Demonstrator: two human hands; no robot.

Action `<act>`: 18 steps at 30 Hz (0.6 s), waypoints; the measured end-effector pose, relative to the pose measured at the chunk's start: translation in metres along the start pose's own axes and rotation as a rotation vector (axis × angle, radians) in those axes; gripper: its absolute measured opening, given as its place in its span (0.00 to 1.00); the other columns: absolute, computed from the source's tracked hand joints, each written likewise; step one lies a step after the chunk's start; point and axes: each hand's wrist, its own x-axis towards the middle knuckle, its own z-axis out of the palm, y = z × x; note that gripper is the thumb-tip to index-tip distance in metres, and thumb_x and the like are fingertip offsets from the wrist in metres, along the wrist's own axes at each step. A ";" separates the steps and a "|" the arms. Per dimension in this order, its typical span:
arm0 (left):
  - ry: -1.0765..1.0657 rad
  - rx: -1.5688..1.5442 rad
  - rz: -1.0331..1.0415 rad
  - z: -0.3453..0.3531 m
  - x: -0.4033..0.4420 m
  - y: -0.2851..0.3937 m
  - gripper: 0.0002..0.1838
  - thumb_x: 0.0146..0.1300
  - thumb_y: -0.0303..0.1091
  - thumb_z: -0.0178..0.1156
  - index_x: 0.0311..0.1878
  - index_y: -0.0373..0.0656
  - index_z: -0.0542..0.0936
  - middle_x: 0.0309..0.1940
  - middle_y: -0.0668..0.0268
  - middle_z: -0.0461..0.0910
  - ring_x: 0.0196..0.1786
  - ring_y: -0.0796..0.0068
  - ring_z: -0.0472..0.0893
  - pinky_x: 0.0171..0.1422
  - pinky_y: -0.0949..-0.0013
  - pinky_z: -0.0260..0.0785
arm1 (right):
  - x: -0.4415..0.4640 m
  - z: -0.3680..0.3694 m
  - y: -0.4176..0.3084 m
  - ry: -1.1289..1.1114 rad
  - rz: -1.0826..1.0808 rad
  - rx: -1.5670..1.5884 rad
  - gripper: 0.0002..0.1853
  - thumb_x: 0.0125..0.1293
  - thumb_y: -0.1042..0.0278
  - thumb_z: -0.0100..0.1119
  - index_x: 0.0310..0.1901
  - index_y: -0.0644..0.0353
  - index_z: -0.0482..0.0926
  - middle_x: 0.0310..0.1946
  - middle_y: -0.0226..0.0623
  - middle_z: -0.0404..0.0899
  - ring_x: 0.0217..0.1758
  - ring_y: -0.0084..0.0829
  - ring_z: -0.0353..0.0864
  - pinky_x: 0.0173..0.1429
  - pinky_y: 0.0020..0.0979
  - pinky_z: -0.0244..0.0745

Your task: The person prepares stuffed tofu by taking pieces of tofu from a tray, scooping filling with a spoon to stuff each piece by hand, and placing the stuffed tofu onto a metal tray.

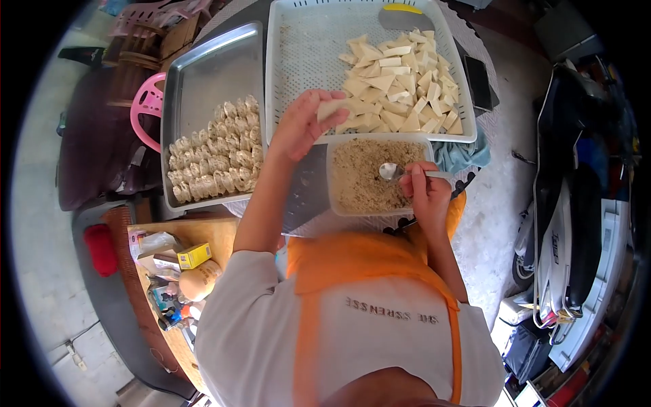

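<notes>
My left hand (303, 125) is closed on a pale tofu piece (332, 108), held over the near edge of the white perforated basket (298, 54). A heap of cut tofu pieces (400, 88), many of them triangular, fills the basket's right side. My right hand (427, 190) grips a metal spoon (391, 171) by its handle, with the bowl over a plastic container (331, 180) of crumbly brownish filling (366, 159). To the left, a metal tray (203, 68) holds several rows of stuffed pieces (220, 152).
A scraper with a yellow handle (401, 9) lies at the basket's far right. A dark phone (477, 83) and a blue cloth (464, 152) are beside the basket. A pink chair (146, 112) stands left of the tray, and a wooden table (220, 234) with boxes is nearer me.
</notes>
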 end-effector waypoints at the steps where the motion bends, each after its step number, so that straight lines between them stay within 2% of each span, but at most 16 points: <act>1: 0.021 0.047 0.010 0.013 -0.006 -0.004 0.13 0.66 0.25 0.52 0.53 0.37 0.69 0.55 0.56 0.72 0.51 0.64 0.79 0.58 0.68 0.73 | 0.000 0.001 -0.004 0.008 0.031 0.043 0.09 0.69 0.71 0.51 0.36 0.67 0.77 0.21 0.31 0.78 0.21 0.17 0.74 0.26 0.19 0.70; 2: 0.040 0.095 0.019 0.022 -0.011 -0.010 0.14 0.65 0.24 0.53 0.53 0.37 0.68 0.55 0.55 0.72 0.51 0.63 0.79 0.59 0.68 0.73 | 0.000 0.002 -0.006 0.011 0.043 0.070 0.09 0.70 0.72 0.50 0.36 0.67 0.77 0.22 0.32 0.78 0.22 0.16 0.74 0.26 0.19 0.70; 6: -0.140 0.154 0.145 0.057 -0.022 -0.027 0.16 0.61 0.18 0.54 0.53 0.37 0.69 0.54 0.59 0.73 0.58 0.67 0.75 0.62 0.67 0.69 | 0.001 0.006 -0.011 0.058 0.025 0.158 0.08 0.70 0.73 0.49 0.38 0.67 0.76 0.25 0.33 0.79 0.23 0.16 0.74 0.27 0.19 0.70; 7: -0.155 0.248 0.170 0.065 -0.025 -0.030 0.17 0.59 0.17 0.53 0.52 0.37 0.70 0.54 0.61 0.73 0.58 0.72 0.73 0.63 0.70 0.64 | 0.001 0.007 -0.013 0.078 0.005 0.173 0.07 0.70 0.73 0.49 0.38 0.67 0.76 0.26 0.33 0.79 0.23 0.16 0.75 0.27 0.19 0.70; 11: -0.114 0.461 0.281 0.074 -0.032 -0.053 0.18 0.57 0.17 0.54 0.52 0.37 0.73 0.50 0.65 0.74 0.54 0.75 0.71 0.61 0.73 0.61 | 0.003 0.009 -0.021 0.148 -0.250 -0.034 0.05 0.67 0.77 0.52 0.37 0.68 0.77 0.27 0.36 0.80 0.25 0.22 0.78 0.30 0.22 0.73; 14: -0.074 0.739 0.385 0.080 -0.037 -0.055 0.21 0.55 0.15 0.53 0.53 0.39 0.73 0.49 0.60 0.75 0.56 0.65 0.73 0.58 0.70 0.64 | 0.005 0.009 -0.028 0.095 -0.379 -0.204 0.03 0.63 0.80 0.56 0.35 0.69 0.78 0.27 0.40 0.80 0.27 0.29 0.80 0.32 0.25 0.75; 17: 0.019 0.867 0.457 0.085 -0.042 -0.057 0.22 0.56 0.17 0.53 0.55 0.41 0.74 0.46 0.58 0.76 0.54 0.59 0.74 0.56 0.66 0.66 | 0.002 0.009 -0.034 0.059 -0.442 -0.291 0.02 0.60 0.81 0.58 0.34 0.69 0.78 0.28 0.42 0.80 0.28 0.35 0.81 0.33 0.27 0.75; 18: -0.008 0.930 0.455 0.082 -0.042 -0.058 0.21 0.56 0.17 0.52 0.55 0.42 0.74 0.45 0.58 0.76 0.52 0.58 0.75 0.55 0.65 0.67 | 0.003 0.009 -0.036 0.052 -0.450 -0.297 0.02 0.59 0.81 0.58 0.34 0.69 0.78 0.28 0.42 0.80 0.28 0.36 0.81 0.33 0.28 0.76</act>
